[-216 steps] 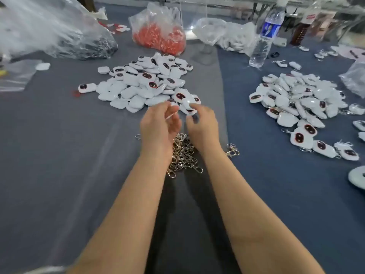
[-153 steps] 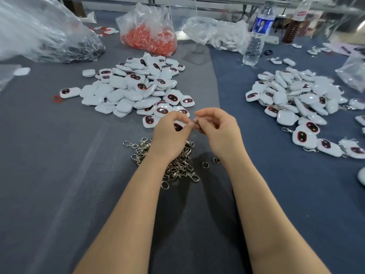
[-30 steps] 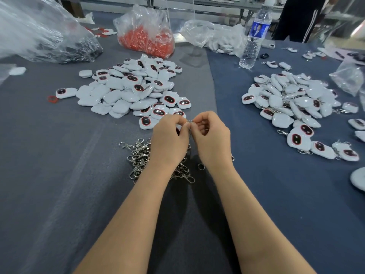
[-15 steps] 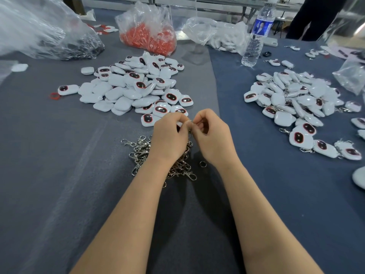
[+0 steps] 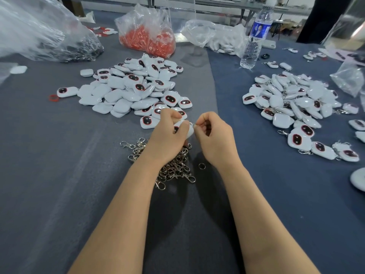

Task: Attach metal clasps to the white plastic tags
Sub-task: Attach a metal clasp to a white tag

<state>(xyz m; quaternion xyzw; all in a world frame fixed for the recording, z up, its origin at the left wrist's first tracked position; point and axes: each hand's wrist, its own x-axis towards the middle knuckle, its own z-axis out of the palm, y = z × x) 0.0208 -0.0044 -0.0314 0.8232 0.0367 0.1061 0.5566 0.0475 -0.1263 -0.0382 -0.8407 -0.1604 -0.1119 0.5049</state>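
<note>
Head view, taking the two hands as the middle of the dial. Both forearms reach in from 6 o'clock over the grey-blue bench. Under the wrists, at 6, lies a heap of clasps. A loose ring sits just beside it at 5.

The left hand grips one tag, with its fingers curled over the top and the thumb pressed on the face. The tag is held above the bench, between the two hands. The right hand meets it at the tag's right corner. Its thumb and forefinger are closed in a pinch on a small metal piece there, too small to tell whether it is a ring or a clasp. Its other fingers are curled in.

At 11, just beyond the left hand, spreads the left pile of tags. Some lie face up and show a dark oval rimmed in red, others lie face down. A red hoop lies alone at 9, near that pile's edge. At 2 to 3, well apart, is the right pile, where clasps hang from several tags.

Farther off, a bottle stands upright at 1 and a red bag sits at 12. A white bag lies between them, and a dark bag slumps at 10.
</note>
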